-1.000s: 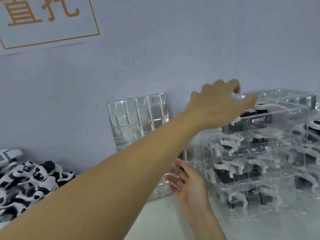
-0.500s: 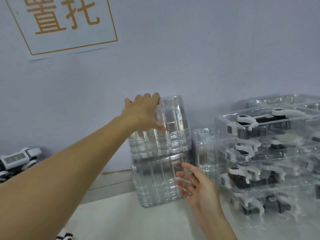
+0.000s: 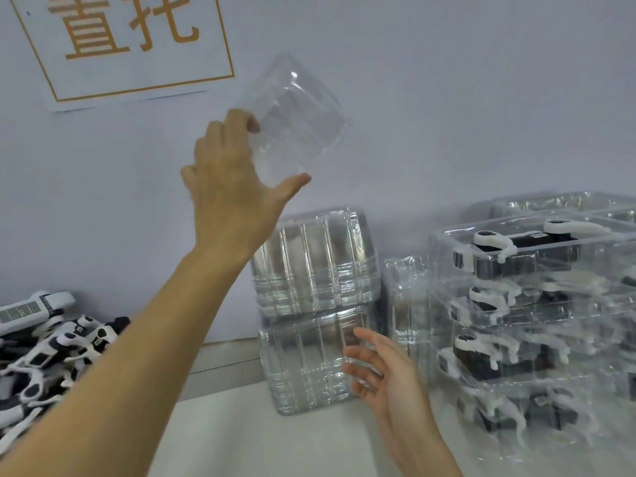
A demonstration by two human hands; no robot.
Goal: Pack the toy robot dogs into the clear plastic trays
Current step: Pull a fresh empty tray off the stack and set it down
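Note:
My left hand [image 3: 230, 187] grips one clear plastic tray [image 3: 292, 125], held tilted in the air above the stack of empty clear trays [image 3: 313, 304] that stands on edge against the wall. My right hand [image 3: 385, 370] is open, fingers spread, beside the lower right of that stack. A heap of black-and-white toy robot dogs [image 3: 51, 346] lies at the left. On the right stand stacked filled trays [image 3: 537, 321], each with a dog inside.
A white table top [image 3: 258, 438] runs under everything. The pale wall [image 3: 447, 98] is close behind, with a paper sign [image 3: 124, 46] at the upper left. More clear trays [image 3: 406, 297] stand between the empty stack and the filled ones.
My left hand moved from the filled trays to the empty stack, took the top tray and lifted it up. My right hand stayed by the stack's lower right.

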